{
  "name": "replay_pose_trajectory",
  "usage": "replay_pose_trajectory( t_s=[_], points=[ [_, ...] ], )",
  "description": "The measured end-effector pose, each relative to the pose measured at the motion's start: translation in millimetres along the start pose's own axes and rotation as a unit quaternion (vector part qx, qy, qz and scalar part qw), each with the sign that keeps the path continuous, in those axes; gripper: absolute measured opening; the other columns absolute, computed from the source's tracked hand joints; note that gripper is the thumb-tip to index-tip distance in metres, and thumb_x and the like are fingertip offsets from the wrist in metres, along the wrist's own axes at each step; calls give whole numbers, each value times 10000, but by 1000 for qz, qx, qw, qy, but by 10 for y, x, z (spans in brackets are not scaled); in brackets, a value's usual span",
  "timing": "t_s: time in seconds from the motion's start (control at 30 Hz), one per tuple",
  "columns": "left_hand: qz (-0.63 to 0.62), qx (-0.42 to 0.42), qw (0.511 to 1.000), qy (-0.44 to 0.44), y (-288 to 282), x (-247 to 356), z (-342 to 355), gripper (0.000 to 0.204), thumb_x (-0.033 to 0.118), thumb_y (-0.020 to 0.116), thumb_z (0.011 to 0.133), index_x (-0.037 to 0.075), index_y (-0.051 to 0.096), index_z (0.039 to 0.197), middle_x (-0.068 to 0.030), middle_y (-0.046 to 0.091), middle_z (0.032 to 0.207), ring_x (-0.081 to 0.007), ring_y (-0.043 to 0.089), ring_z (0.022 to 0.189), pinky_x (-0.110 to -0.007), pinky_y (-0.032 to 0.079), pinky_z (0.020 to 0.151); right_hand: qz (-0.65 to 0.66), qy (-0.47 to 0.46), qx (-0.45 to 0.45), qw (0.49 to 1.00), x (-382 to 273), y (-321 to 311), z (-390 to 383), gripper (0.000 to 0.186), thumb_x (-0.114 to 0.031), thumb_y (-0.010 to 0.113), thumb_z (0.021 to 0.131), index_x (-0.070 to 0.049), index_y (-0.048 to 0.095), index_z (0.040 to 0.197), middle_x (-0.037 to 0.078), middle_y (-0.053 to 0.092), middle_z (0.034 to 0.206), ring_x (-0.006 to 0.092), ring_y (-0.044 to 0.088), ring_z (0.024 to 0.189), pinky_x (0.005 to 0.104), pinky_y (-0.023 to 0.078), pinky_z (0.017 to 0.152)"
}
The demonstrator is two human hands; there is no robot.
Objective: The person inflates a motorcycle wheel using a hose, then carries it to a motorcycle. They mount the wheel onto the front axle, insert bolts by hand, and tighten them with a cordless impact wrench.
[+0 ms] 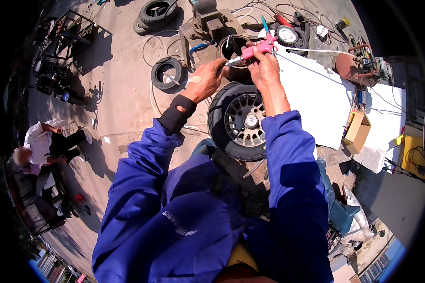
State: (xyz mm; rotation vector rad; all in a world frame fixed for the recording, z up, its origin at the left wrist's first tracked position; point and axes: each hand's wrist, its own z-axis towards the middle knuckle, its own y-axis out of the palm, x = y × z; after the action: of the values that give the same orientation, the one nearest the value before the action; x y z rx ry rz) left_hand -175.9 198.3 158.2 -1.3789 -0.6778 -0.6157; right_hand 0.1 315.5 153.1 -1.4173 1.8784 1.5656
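Note:
My right hand (264, 68) is wrapped round the pink body of an air inflator gun (256, 51), which has a teal end piece and a round dial gauge (286, 36) next to it. Closed at the gun's other end, my left hand (205, 80) grips its silver metal fitting (234, 61) with the fingertips. A plaster-like patch shows on the back of that hand. Just below both hands a wheel (250, 120) with a black tyre and a grey spoked rim lies flat. Behind the gun stands a rusty round container (225, 47), partly hidden by my hands.
Loose tyres (166, 73) and thin hoses lie on the ground ahead. A white board (311, 99) is to the right, with a reddish tank (352, 66) and a cardboard box (357, 132) beside it. At far left a person (45, 144) sits by a vehicle.

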Motion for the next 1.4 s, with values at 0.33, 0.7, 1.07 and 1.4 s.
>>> replay_pose_trajectory(
  t_s=[0.33,0.7,1.07,1.4],
  points=[
    [198,25,979,36,144,-826,185,389,275,686,984,100,600,1320,-177,711,1110,-407,704,929,-482,569,769,-338,21,171,925,319,-1024,-1194,238,-42,717,953,25,724,1181,89,748,1000,127,701,846,254,557,759],
    [59,77,994,42,792,-175,-1245,541,78,819,782,93,621,1285,-185,526,1396,-405,503,1282,-509,429,1070,-717,-100,75,685,1012,-1373,-2162,203,-182,829,791,-148,796,988,7,683,1021,233,611,1063,414,379,972],
    [95,-32,992,76,1242,-105,-1652,385,177,800,825,120,684,1188,-109,602,1337,-362,508,1315,-581,364,1130,-642,-156,97,744,1052,-1676,-2094,178,-204,824,813,-136,808,976,29,719,1016,233,658,994,373,386,993],
    [89,-145,962,215,1557,-77,-1385,355,223,753,858,184,731,1210,-2,672,1191,-257,587,1144,-451,456,1001,-760,-132,148,619,943,-1577,-2179,781,-222,877,726,-152,565,1438,100,423,1540,333,320,1478,575,214,1187]
  ],
)
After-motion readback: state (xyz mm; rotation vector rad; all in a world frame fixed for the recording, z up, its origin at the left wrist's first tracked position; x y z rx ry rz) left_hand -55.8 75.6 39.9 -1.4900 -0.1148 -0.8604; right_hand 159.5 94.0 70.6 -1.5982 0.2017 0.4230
